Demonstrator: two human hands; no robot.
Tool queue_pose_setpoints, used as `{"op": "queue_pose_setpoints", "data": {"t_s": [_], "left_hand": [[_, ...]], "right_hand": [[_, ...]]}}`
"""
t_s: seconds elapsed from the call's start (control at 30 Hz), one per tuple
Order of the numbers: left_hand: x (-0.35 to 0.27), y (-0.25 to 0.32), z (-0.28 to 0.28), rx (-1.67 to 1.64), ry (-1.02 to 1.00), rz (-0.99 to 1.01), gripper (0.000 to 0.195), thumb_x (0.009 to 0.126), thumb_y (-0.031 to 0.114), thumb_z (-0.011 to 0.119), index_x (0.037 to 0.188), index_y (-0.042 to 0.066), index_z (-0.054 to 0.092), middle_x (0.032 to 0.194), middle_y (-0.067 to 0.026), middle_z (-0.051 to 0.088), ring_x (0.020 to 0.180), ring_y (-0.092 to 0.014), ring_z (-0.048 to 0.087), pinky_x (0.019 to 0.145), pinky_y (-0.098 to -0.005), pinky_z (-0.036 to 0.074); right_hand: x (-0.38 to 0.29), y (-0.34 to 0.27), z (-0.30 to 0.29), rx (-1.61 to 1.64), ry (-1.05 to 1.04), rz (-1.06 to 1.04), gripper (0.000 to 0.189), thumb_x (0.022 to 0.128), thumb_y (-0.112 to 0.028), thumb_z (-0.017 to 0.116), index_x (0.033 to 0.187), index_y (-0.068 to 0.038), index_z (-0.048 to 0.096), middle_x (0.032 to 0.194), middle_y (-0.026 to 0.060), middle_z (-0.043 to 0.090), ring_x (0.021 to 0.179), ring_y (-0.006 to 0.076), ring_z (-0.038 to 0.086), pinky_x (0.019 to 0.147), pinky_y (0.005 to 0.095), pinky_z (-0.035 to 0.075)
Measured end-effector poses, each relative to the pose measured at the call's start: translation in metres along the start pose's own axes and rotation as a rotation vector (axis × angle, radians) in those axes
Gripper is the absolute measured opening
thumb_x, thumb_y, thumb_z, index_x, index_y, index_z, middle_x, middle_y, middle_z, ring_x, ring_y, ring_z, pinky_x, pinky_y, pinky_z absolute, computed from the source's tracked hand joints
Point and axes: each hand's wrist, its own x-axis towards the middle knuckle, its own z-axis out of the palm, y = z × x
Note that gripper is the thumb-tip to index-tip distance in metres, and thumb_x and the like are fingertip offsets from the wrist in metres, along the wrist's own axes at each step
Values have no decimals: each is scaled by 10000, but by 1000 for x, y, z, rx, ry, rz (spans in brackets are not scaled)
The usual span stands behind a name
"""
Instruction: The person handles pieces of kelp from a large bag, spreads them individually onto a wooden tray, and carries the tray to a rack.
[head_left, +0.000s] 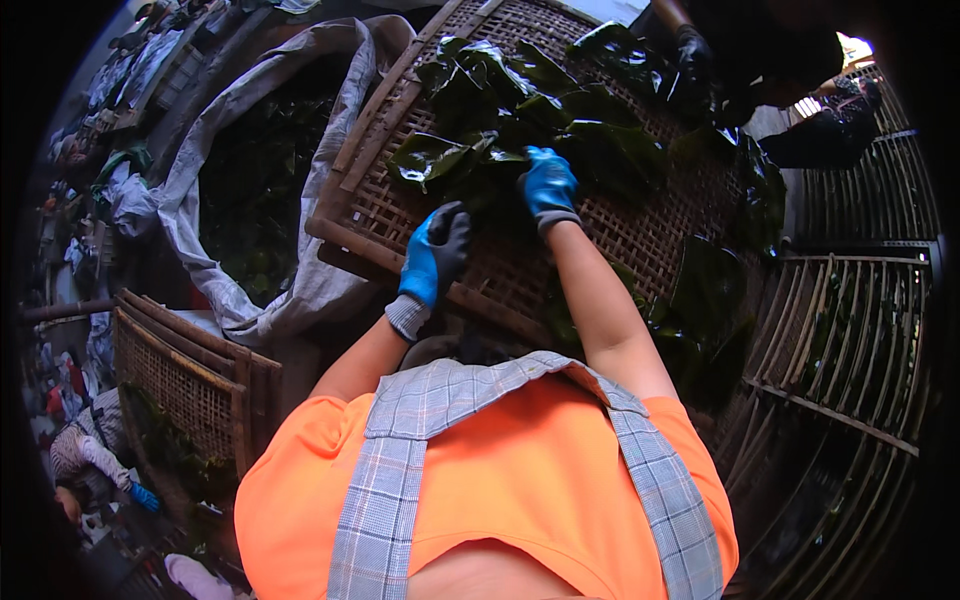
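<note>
Glossy dark green sheets, leaf-like and wet-looking (607, 142), lie piled and overlapping on a woven lattice tray with a wooden frame (360, 244). My right hand (550, 184), in a blue and grey glove, is over the middle of the pile with its fingers at the edge of a sheet. Whether it grips the sheet cannot be told. My left hand (439, 247), gloved the same way, is above the tray's near edge, fingers curled, left of and nearer to me than the right. What lies under its fingers is hidden.
A large whitish sack (180, 202) with dark green contents stands open at left. Framed woven trays (180, 360) lean at lower left. Slatted racks (832, 322) stand at right. A co-worker's dark-gloved hand (694, 56) is at the tray's far side; another person (90, 457) is at lower left.
</note>
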Motion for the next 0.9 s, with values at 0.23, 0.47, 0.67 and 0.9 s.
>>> {"op": "queue_pose_setpoints", "data": {"t_s": [0.23,0.47,0.67,0.9], "left_hand": [[5,8,-19,-177,16,36,278,932,158,552,1188,53,567,992,-19,649,858,-90,610,701,-209,489],[8,70,62,-153,-363,128,457,909,113,576,1335,50,423,1284,-81,506,1156,-154,488,964,-277,415],[0,60,138,238,-618,544,489,879,93,601,1324,25,408,1265,-103,508,1060,-174,549,906,-301,471],[29,-2,137,-464,-765,-146,316,876,55,516,1188,20,555,1139,-66,607,1011,-174,580,900,-312,472]], "right_hand": [[-12,26,-70,1448,-73,90,204,852,-2,550,1036,-8,639,868,25,663,701,85,588,636,231,476],[-63,39,-140,1419,125,-47,244,911,-62,487,1110,35,587,995,94,660,858,174,635,809,269,501],[-132,82,-138,1274,93,-341,402,949,-209,442,1278,22,452,1258,90,544,1154,184,517,976,334,424],[-172,128,-202,1508,386,-37,436,927,-300,522,1249,-7,503,1174,101,598,1042,218,602,920,362,476]]}}
